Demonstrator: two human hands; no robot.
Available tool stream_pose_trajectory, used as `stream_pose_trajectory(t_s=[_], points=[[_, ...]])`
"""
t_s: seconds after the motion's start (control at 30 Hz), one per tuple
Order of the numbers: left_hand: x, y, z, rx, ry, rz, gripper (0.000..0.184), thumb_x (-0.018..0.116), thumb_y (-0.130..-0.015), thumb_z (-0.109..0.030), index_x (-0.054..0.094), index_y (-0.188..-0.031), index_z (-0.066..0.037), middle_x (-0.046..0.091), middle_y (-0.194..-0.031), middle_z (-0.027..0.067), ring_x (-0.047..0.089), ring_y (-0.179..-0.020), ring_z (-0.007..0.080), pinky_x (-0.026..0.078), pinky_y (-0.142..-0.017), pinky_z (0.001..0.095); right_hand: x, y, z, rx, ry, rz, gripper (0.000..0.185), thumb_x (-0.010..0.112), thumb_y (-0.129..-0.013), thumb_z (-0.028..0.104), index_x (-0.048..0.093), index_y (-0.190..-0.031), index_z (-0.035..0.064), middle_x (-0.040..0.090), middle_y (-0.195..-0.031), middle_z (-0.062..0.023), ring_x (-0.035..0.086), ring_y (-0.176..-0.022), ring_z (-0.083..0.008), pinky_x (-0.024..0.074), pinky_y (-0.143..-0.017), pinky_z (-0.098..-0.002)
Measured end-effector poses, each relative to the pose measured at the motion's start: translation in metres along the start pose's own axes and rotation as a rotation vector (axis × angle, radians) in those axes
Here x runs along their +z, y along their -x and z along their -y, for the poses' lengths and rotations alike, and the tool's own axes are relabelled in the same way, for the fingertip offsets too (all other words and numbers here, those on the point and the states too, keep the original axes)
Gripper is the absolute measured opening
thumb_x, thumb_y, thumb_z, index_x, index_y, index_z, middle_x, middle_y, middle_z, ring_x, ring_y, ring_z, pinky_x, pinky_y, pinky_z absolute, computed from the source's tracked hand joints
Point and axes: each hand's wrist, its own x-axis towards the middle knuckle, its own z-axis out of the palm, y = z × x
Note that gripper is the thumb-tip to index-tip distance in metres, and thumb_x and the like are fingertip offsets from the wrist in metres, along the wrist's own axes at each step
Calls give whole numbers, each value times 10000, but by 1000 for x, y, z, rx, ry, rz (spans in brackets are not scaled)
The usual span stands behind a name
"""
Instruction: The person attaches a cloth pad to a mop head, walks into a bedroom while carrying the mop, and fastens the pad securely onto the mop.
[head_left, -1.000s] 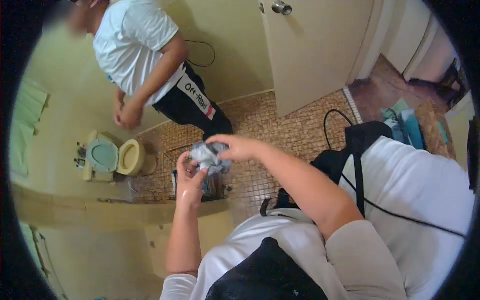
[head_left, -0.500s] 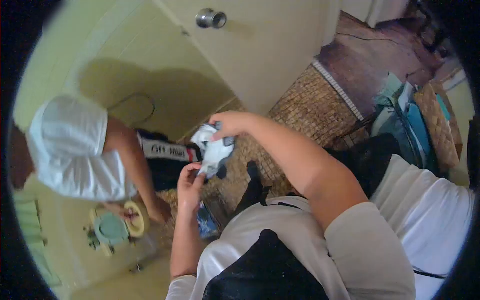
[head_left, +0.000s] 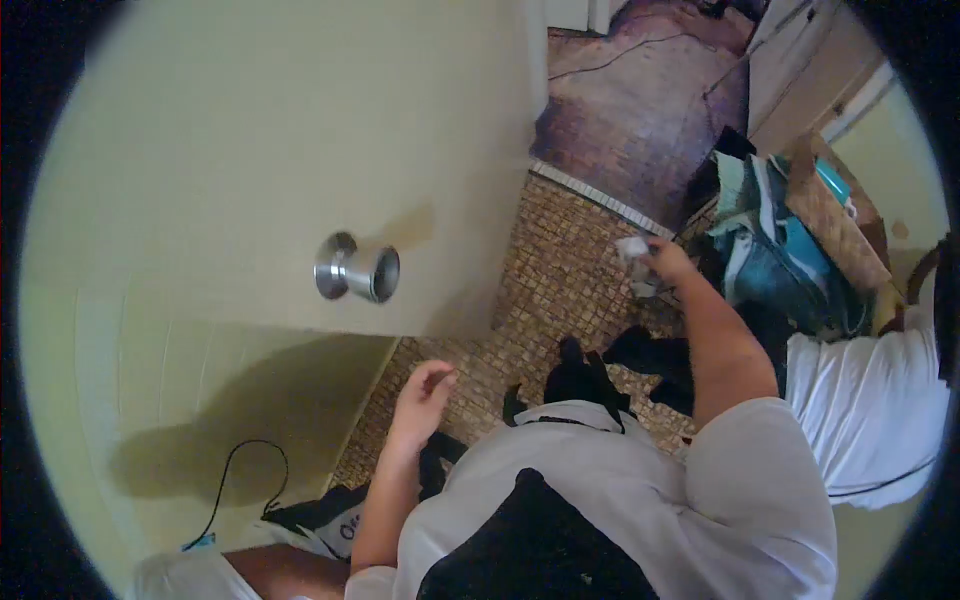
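Head view, from the left: a black cord (head_left: 222, 482) loops against the wall, with a co-worker's arm (head_left: 290, 572) low at the edge below it, and a metal doorknob (head_left: 358, 271) stands out from the pale door (head_left: 230, 150). Just below the door's edge, the left hand (head_left: 424, 398) hangs over the tiled floor (head_left: 570, 225) with its fingers loosely curled and parted, nothing visible in them. Farther right, well apart from that hand, the crumpled cloth (head_left: 633, 247) is out at the end of the right arm, over the tiles near the door strip (head_left: 600, 197). The right hand (head_left: 668, 262) is closed on its near side, pinching a bunched part, while a greyer portion hangs below the fingers. It is blurred here, so its exact kind is hard to tell, but it looks light, limp and soft, unlikely to slip or break. A pinch on a thick gathered fold should be enough; a hold on one thin edge would probably let the rest flop and unfold. Just right of the right hand sits a teal fabric heap (head_left: 790, 250) with a brown panel (head_left: 835, 215) leaning on it, and below those, white clothing (head_left: 865, 415) on another person.
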Motion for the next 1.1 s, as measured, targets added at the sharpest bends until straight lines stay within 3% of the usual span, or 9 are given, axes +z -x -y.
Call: stream_pose_trajectory(t_s=[0.17, 0.27, 0.43, 0.5, 0.63, 0.7, 0.8, 0.93, 1.1], points=[[25, -90, -56, -206, -165, 101, 185, 559, -843, -97, 520, -1014, -39, 569, -936, 53, 539, -897, 141, 444, -765, 268, -14, -47, -56, -7, 157, -31, 510, 702, -688, 265, 537, -1112, 36, 609, -997, -163, 582, -929, -314, 450, -798, -365], [11, -147, 14, 39, -255, 10, 212, 549, -849, -124, 511, -1039, -37, 572, -964, 69, 545, -929, 170, 442, -799, 291, -11, -77, -74, 5, 109, 34, 501, 706, -682, 271, 548, -1098, 39, 581, -1057, -168, 553, -978, -319, 432, -832, -373], [18, -158, -38, -405, -293, 107, 258, 560, -843, -131, 475, -1069, -39, 551, -978, 73, 529, -921, 160, 443, -800, 301, 7, -128, -114, -84, 161, -27, 456, 708, -670, 299, 587, -1033, 52, 552, -1059, -160, 509, -1014, -314, 410, -862, -383], [-2, -171, 12, -307, -475, 169, 252, 559, -845, -147, 475, -1051, -30, 547, -971, 76, 533, -897, 161, 448, -787, 300, -24, -131, -78, -107, 164, -43, 415, 691, -684, 291, 594, -1011, 54, 557, -1025, -158, 510, -1003, -317, 415, -852, -380], [-2, -177, 39, -262, -184, 68, 267, 536, -854, -205, 460, -1035, -24, 548, -930, 85, 547, -822, 177, 464, -726, 300, -37, -190, -63, -302, 140, -155, 336, 652, -718, 256, 595, -970, 42, 560, -1003, -173, 523, -973, -330, 425, -829, -378], [-12, -200, 72, -343, -440, 129, 283, 533, -857, -223, 452, -1047, -29, 550, -923, 87, 553, -803, 176, 469, -697, 297, -86, -197, 8, -187, -28, 132, 355, 628, -724, 232, 564, -1015, 40, 560, -983, -197, 536, -947, -347, 431, -807, -384], [-9, -240, 147, -462, 384, 66, 270, 521, -864, -241, 467, -1041, -45, 551, -935, 77, 548, -795, 157, 458, -684, 280, -107, -221, 56, -207, -72, 28, 400, 638, -718, 206, 499, -1049, 32, 560, -965, -204, 549, -903, -360, 438, -763, -390], [39, -345, 86, -527, 217, -90, 254, 534, -861, -234, 501, -1026, -43, 556, -916, 57, 536, -773, 140, 438, -689, 253, -149, -263, 121, -465, -15, -161, 346, 639, -736, 166, 485, -1009, 20, 564, -943, -194, 556, -876, -354, 447, -742, -379], [109, -515, -47, -292, 6, -30, 234, 545, -861, -217, 528, -1027, -53, 564, -900, 38, 512, -809, 124, 425, -709, 264, -221, -331, 181, -397, -204, -146, 368, 613, -774, 167, 485, -1085, 16, 555, -1032, -192, 548, -951, -342, 438, -821, -371]])
